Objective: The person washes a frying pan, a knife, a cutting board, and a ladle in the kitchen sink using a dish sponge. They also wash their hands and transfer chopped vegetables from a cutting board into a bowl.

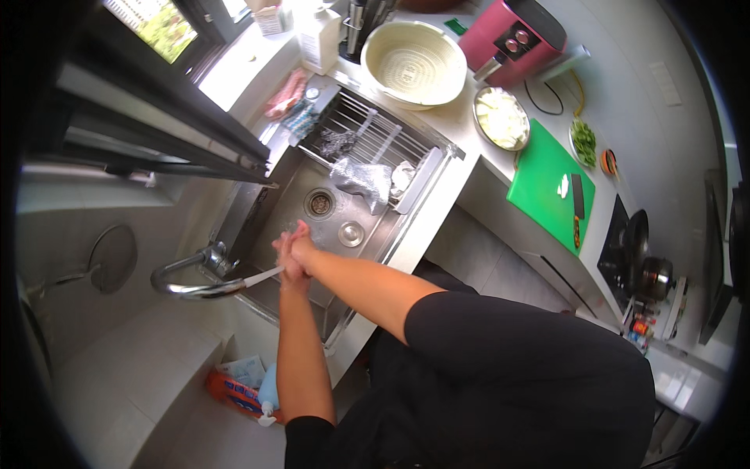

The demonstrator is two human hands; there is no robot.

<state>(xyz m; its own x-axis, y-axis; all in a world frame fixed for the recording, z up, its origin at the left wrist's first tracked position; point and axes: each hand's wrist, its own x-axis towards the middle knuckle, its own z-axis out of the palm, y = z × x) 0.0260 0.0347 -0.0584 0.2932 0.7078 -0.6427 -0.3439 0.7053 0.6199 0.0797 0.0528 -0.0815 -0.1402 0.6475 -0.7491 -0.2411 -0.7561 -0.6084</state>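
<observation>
Presently, both hands are inside the sink (322, 241), over its near part: left hand (287, 266) and right hand (301, 248) pressed together and overlapping; exact curl of the fingers cannot be told. Tap (195, 291) at the sink's left side, curved spout reaching inward; water stream (263, 276) from it meets the hands. Drain (319, 203) in the sink floor, just beyond the hands; round metal fitting (351, 234) to its right. Wire rack (373, 129) across the sink's far end, crumpled silvery bag (362, 180) at its near edge. Beyond the sink, on the bench (471, 145): cream colander (414, 66). Right of the sink: bowl of white pieces (501, 117), green cutting board (539, 180) bearing a knife (578, 205).
</observation>
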